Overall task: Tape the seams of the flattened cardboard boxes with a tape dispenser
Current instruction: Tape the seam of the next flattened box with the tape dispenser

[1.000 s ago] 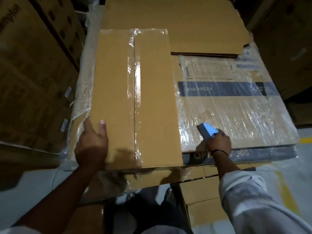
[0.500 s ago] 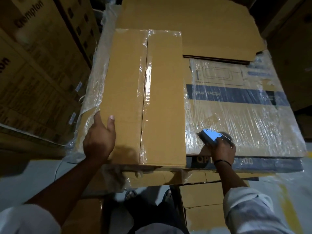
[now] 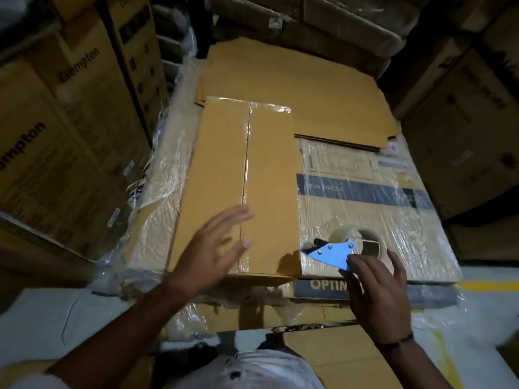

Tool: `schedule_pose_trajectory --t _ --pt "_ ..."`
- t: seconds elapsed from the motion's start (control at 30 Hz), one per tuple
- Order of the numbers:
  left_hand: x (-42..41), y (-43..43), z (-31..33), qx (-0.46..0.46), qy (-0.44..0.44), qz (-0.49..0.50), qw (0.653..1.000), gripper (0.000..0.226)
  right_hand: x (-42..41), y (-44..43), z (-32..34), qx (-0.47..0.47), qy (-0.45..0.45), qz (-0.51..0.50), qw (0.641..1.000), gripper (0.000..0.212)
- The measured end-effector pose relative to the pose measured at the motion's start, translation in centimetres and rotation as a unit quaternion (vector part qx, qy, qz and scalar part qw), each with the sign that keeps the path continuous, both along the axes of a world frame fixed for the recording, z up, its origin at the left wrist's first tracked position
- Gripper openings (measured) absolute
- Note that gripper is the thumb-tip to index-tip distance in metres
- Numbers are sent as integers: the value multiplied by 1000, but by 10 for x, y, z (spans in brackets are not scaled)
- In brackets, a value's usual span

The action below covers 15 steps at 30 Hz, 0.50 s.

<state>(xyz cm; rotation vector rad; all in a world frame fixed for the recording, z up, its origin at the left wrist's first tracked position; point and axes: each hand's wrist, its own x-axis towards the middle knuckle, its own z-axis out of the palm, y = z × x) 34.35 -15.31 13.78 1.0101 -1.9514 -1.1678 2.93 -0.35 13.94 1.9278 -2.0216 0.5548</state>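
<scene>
This is a dim store room full of tall brown boxes [image 3: 56, 136]. The floor [image 3: 42, 313] is pale with a yellow line [image 3: 488, 284]. A big box wrapped in shiny plastic [image 3: 393, 214] is the work top.

The flattened cardboard box [image 3: 219, 178] lies on the left part of it, plain and brown. A strip of clear tape [image 3: 245, 169] runs down its middle seam. More flat cardboard [image 3: 295, 88] lies behind it.

The left hand [image 3: 213, 248] is over the near end of the flat box, fingers spread apart. It looks blurry.

The tape dispenser [image 3: 334, 252] lies on the wrapped box, just right of the flat box. It has a blue plate and a clear tape roll [image 3: 362, 242]. The right hand [image 3: 376, 287] has its fingers spread wide, with fingertips at the blue plate.

The tall boxes say "Crompton". The wrapped box's dark edge says "OPTIM".
</scene>
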Motion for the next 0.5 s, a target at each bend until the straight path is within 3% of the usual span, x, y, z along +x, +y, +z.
schedule_pose_trajectory --t 0.2,0.43,0.5 --pt "1 47 34 1 60 -118 991 49 45 14 41 41 -38 107 993 24" --pt "33 83 11 165 149 -44 974 21 72 13 38 175 -147 215 949 23" --pt "42 91 3 234 176 -26 956 20 78 9 42 229 -158 221 935 32"
